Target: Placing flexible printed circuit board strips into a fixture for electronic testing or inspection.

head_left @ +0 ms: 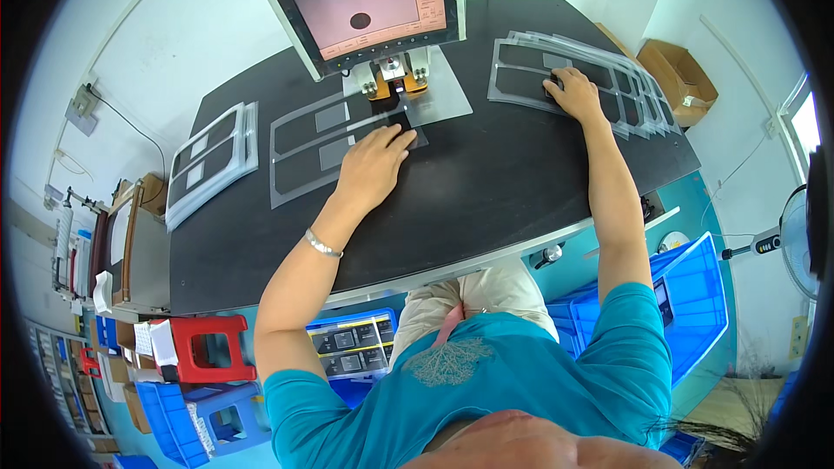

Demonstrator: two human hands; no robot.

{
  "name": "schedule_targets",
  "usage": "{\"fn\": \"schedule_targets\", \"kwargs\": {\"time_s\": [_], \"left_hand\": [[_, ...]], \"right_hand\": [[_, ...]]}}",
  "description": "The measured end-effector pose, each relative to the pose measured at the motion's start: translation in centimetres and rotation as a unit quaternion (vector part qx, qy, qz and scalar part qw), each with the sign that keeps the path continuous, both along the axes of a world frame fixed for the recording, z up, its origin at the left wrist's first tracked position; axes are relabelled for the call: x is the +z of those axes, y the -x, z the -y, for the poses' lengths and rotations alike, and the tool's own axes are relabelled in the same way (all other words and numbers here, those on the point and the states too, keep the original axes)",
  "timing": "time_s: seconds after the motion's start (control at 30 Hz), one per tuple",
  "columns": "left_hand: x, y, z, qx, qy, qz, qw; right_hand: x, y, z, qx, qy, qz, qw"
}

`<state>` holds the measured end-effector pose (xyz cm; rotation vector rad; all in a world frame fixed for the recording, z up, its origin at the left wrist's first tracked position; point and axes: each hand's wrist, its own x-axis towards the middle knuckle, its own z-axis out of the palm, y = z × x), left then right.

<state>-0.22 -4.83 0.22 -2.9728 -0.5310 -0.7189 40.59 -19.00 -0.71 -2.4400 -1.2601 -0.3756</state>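
My left hand [373, 161] lies with fingers stretched over a clear plastic sheet with dark window-like panels [300, 153]. Its fingertips rest near the sheet's right part, just in front of a bench machine's yellow-and-metal head [396, 82]. The sheet's far right portion reaches under that head. Farther right, my right hand [576, 95] rests on a fanned stack of similar clear sheets [512, 78]. Its fingers are bent and somewhat apart, touching the stack's upper surface; no sheet is seen lifted.
The machine's monitor [369, 0] shows a dark oval on pink. Another sheet stack [213, 156] lies at the left of the black table [469, 200]. A cardboard box [678, 78] stands beyond the right edge. Blue bins [695, 304], a red stool [208, 347] and a fan [795, 234] stand around.
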Motion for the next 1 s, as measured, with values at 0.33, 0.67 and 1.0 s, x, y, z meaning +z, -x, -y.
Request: {"fn": "schedule_targets", "kwargs": {"time_s": [0.33,0.67,1.0], "left_hand": [[-0.9,-1.4,-1.4,-0.001,-0.015,-0.003,1.0],[-0.4,-0.1,-1.2,-0.015,0.01,0.022,1.0],[-0.4,0.1,-2.7,0.029,0.024,0.062,0.997]], "right_hand": [[0.4,-0.1,0.2,-0.004,0.003,-0.01,1.0],[1.2,0.5,0.1,0.017,-0.01,-0.019,1.0],[1.8,3.9,-1.6,0.161,-0.124,-0.025,0.979]]}}
